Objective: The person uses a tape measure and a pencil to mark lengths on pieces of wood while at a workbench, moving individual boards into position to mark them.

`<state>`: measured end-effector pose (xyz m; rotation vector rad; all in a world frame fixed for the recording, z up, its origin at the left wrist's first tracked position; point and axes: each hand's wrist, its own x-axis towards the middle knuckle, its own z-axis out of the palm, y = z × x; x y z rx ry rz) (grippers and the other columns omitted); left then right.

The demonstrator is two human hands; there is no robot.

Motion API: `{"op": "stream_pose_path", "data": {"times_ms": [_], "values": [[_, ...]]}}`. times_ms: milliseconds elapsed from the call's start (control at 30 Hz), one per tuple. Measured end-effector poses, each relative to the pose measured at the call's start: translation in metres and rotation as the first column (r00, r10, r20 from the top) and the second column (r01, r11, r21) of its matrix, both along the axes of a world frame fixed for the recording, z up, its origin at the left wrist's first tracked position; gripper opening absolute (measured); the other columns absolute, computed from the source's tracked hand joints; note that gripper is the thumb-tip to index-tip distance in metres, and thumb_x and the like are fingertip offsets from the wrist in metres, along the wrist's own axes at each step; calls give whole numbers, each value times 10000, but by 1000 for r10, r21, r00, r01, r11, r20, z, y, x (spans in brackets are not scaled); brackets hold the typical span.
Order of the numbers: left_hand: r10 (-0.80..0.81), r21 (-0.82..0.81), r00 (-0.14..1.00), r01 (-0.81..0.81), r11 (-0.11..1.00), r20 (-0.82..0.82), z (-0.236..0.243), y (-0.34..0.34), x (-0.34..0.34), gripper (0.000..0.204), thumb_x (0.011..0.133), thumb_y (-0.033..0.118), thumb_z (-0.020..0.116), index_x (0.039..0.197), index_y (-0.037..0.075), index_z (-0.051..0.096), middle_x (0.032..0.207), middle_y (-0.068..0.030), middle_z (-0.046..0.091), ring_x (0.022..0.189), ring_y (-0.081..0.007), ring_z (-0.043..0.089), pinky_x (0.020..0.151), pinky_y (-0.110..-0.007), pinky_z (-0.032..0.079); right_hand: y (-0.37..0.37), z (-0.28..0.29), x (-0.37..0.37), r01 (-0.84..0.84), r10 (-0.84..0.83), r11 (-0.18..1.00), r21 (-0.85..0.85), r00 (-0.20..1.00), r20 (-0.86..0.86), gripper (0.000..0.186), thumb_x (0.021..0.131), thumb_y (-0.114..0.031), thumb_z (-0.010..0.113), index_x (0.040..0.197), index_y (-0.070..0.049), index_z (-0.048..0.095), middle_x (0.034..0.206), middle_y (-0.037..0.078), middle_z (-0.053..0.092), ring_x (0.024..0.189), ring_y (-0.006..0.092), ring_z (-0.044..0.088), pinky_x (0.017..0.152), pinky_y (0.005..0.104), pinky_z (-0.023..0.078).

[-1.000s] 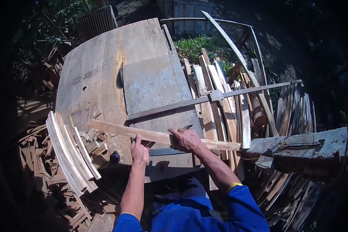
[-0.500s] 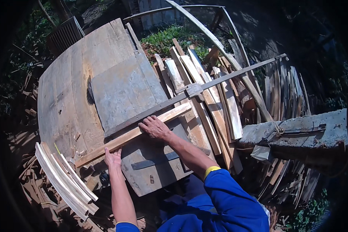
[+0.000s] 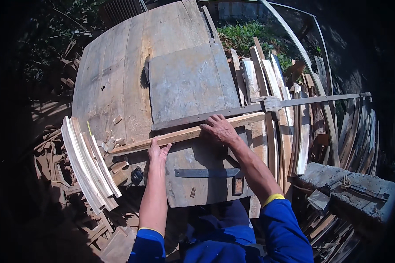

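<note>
A long wooden strip (image 3: 186, 135) lies slantwise across the near side of a saw table, alongside a straight metal fence bar (image 3: 197, 117). My left hand (image 3: 157, 151) grips the strip's near edge left of its middle, thumb apart from the fingers. Farther right, my right hand (image 3: 219, 130) is bent over the strip from above, its fingertips close to the fence bar. Beyond the bar, a toothed circular saw blade (image 3: 145, 73) stands up through the table, beside a grey metal plate (image 3: 186, 83). Both hands are on the near side of the bar, apart from the blade.
The wooden tabletop (image 3: 103, 94) bears wood scraps. A flat metal blade with a wood-faced block (image 3: 206, 173) lies near me, beside a small dark piece (image 3: 192, 192). Curved wooden strips (image 3: 85, 164) overhang at left; stacked boards (image 3: 302, 131) and a concrete beam (image 3: 338, 186) stand right.
The whole view has shifted, so the table now appears farther right and higher. My hands keep their hold on the strip, which stays along the fence bar.
</note>
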<state>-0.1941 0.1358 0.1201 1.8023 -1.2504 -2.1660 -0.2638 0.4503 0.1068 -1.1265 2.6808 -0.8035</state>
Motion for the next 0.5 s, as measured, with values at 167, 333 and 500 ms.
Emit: {"op": "stream_pose_path", "data": {"times_ms": [167, 333, 500], "values": [[15, 17, 999, -15, 1000, 33, -3, 6, 3, 307, 989, 234, 656, 1192, 14, 590, 1057, -162, 650, 834, -348, 710, 565, -442, 652, 4, -12, 3, -56, 57, 998, 30, 997, -53, 400, 896, -300, 662, 1260, -140, 625, 1133, 100, 604, 1154, 298, 548, 1053, 447, 387], [-44, -82, 990, 56, 995, 135, -4, 3, 10, 398, 963, 325, 722, 1113, -14, 577, 843, -140, 628, 573, -268, 672, 494, -404, 618, 4, -14, 2, -57, 52, 997, -57, 995, -80, 332, 911, -282, 622, 1197, -115, 640, 1008, 92, 617, 1095, 279, 573, 1047, 454, 396], [-66, -159, 984, 92, 983, 166, 3, 9, 9, 525, 955, 506, 696, 926, 12, 517, 691, -79, 550, 475, -237, 632, 430, -362, 568, 5, -13, -10, -91, 91, 996, -8, 996, -17, 313, 916, -306, 610, 1153, -107, 655, 961, 78, 633, 1060, 271, 574, 1045, 459, 393]]}}
